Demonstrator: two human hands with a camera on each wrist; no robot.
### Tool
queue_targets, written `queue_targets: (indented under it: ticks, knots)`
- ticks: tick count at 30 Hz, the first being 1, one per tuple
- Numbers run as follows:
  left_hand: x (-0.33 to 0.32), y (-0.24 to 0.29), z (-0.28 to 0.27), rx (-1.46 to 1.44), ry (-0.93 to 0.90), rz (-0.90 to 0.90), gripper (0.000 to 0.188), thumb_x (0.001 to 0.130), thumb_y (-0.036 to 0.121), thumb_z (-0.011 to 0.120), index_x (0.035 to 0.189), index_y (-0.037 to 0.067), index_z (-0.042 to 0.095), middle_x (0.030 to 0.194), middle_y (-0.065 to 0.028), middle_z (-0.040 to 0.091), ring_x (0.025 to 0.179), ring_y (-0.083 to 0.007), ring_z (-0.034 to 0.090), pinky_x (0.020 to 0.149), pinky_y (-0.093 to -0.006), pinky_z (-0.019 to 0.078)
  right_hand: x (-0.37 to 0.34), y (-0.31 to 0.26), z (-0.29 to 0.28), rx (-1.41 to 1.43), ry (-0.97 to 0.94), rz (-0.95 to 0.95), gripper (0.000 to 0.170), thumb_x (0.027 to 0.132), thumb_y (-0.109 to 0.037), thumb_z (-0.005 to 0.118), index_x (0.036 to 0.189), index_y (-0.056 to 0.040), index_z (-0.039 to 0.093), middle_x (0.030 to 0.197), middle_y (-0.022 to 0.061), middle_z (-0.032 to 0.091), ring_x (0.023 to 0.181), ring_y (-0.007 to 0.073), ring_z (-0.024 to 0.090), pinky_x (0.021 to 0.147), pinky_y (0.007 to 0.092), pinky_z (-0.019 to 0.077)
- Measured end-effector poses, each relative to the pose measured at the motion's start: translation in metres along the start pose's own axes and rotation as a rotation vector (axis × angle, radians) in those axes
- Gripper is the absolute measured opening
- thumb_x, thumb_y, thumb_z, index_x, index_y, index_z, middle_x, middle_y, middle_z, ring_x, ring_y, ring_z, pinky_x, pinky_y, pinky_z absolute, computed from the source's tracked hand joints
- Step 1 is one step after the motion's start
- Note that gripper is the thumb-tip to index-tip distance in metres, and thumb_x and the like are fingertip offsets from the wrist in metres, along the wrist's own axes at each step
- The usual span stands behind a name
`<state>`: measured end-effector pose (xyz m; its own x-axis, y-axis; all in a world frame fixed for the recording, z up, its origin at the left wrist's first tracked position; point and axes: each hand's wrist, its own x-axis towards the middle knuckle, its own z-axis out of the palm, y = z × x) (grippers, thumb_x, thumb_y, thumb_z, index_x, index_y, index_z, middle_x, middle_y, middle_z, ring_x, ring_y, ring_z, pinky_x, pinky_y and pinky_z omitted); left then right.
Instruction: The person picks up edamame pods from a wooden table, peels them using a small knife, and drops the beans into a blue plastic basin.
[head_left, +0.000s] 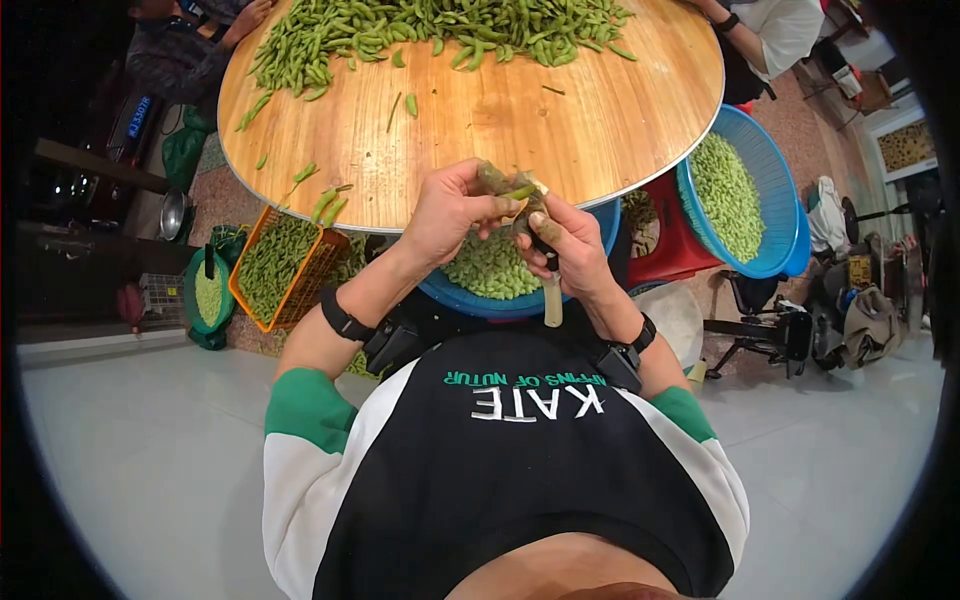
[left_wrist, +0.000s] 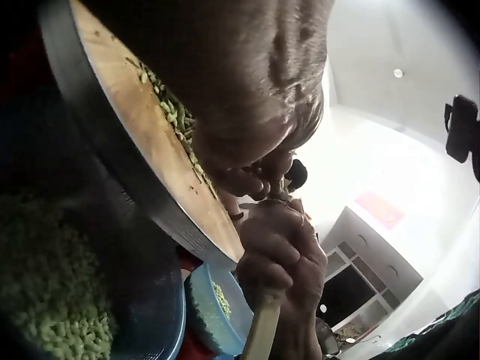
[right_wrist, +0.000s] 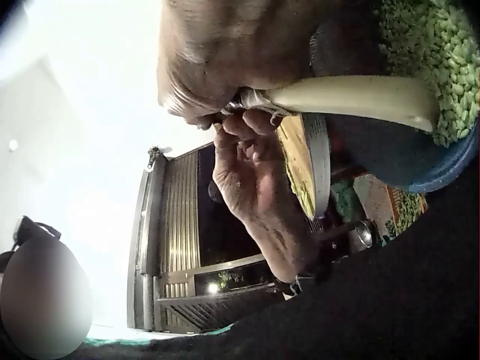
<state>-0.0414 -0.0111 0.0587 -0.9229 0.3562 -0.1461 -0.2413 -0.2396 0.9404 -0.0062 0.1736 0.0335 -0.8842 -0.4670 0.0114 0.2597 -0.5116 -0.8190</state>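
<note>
My left hand [head_left: 448,208] pinches a green soybean pod [head_left: 523,192] over the near edge of the round wooden table [head_left: 450,150]. Close beside it, my right hand [head_left: 578,245] grips a tool with a long cream handle [head_left: 552,302], which points down toward my lap. The fingers hide its working end. Dark greenish stains cover the fingertips of both hands. In the right wrist view the cream handle [right_wrist: 352,99] shows a wrapped part near the fist. Below the hands sits a blue basin of shelled beans [head_left: 492,268].
A heap of pods [head_left: 450,25] lies on the far half of the table. An orange basket of pods [head_left: 275,265] stands at left, near a green basin [head_left: 207,290]. At right are a blue basket of beans [head_left: 728,195] and a red stool [head_left: 665,235]. Two people sit opposite.
</note>
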Motion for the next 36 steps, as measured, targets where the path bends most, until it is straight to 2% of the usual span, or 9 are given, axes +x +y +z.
queue_targets:
  ticks: [15,18,21,22,24,28,30,33,36]
  knots:
    - [0.0,-0.016,-0.015,-0.639,-0.305,-0.412,0.013,0.086,0.005,0.066,0.097,0.002,0.061,0.075,-0.006,0.062,0.059,-0.0083,0.058,0.043,-0.0222,0.0445,-0.008,-0.008,-0.003,0.422,0.02,0.237,0.033,0.096,-0.014,0.05,0.127,-0.0019,0.049,0.083,0.0071,0.056,0.051,0.0068,0.04,0.04,0.0168,0.0321]
    - [-0.006,-0.005,-0.002,-0.156,-0.169,-0.201,0.011,0.086,0.006,0.066,0.094,0.001,0.06,0.075,-0.0047,0.062,0.061,-0.0103,0.059,0.046,-0.0239,0.0468,-0.007,-0.009,-0.002,0.439,0.033,0.245,0.036,0.096,-0.014,0.051,0.131,-0.0041,0.047,0.085,0.0087,0.056,0.052,0.0077,0.04,0.04,0.0165,0.0326]
    - [-0.015,0.011,0.003,0.989,-0.048,0.556,0.018,0.079,0.005,0.068,0.087,-0.004,0.054,0.073,-0.0116,0.058,0.061,-0.0231,0.061,0.055,-0.0322,0.0485,-0.006,-0.007,0.0,0.502,0.068,0.28,0.038,0.096,-0.014,0.051,0.133,-0.0057,0.046,0.086,0.0095,0.056,0.054,0.0077,0.041,0.04,0.0165,0.0325]
    - [-0.015,0.009,0.002,0.989,-0.048,0.551,0.018,0.079,0.005,0.068,0.087,-0.004,0.054,0.073,-0.0116,0.058,0.061,-0.0231,0.061,0.055,-0.0322,0.0485,-0.006,-0.006,-0.001,0.51,0.067,0.296,0.038,0.097,-0.015,0.05,0.133,-0.0061,0.045,0.086,0.0096,0.056,0.054,0.0076,0.04,0.041,0.0164,0.0324]
    - [-0.011,0.007,-0.001,1.249,-0.088,0.915,0.015,0.077,0.003,0.066,0.083,-0.002,0.054,0.071,-0.0132,0.054,0.059,-0.0252,0.059,0.054,-0.0328,0.0468,-0.005,-0.004,-0.003,0.517,0.063,0.311,0.038,0.097,-0.015,0.05,0.134,-0.0065,0.045,0.086,0.0096,0.056,0.054,0.0075,0.04,0.041,0.0163,0.0323]
    - [-0.013,0.002,0.0,1.257,-0.056,0.918,0.01,0.082,0.005,0.064,0.085,-0.001,0.057,0.069,-0.0125,0.057,0.058,-0.0221,0.058,0.054,-0.0311,0.0467,-0.007,-0.002,0.001,0.503,0.049,0.241,0.039,0.097,-0.015,0.05,0.135,-0.0066,0.044,0.086,0.009,0.056,0.054,0.0073,0.04,0.041,0.0173,0.0325]
    - [-0.018,0.003,0.006,0.583,-0.015,0.295,0.009,0.086,0.007,0.061,0.089,-0.001,0.06,0.068,-0.0125,0.059,0.06,-0.0176,0.059,0.055,-0.0301,0.0471,-0.009,-0.004,0.006,0.402,0.085,0.194,0.039,0.097,-0.014,0.05,0.134,-0.0065,0.044,0.087,0.009,0.056,0.054,0.0073,0.04,0.041,0.0176,0.0327]
    - [-0.018,-0.004,0.007,0.402,-0.021,0.072,0.013,0.089,0.008,0.059,0.095,-0.003,0.06,0.07,-0.0122,0.062,0.061,-0.0139,0.059,0.057,-0.0294,0.0476,-0.01,-0.006,0.009,0.267,0.156,0.127,0.032,0.095,-0.014,0.053,0.126,-0.003,0.052,0.082,0.0074,0.058,0.052,0.007,0.043,0.041,0.0183,0.033]
    - [-0.019,-0.012,0.007,0.604,-0.044,0.261,0.011,0.089,0.007,0.059,0.093,-0.003,0.061,0.071,-0.0077,0.062,0.059,-0.0102,0.057,0.054,-0.0257,0.0464,-0.007,-0.005,0.006,-0.062,0.242,0.001,0.022,0.093,-0.013,0.056,0.111,0.0003,0.059,0.075,0.0051,0.059,0.05,0.0065,0.046,0.041,0.0187,0.0329]
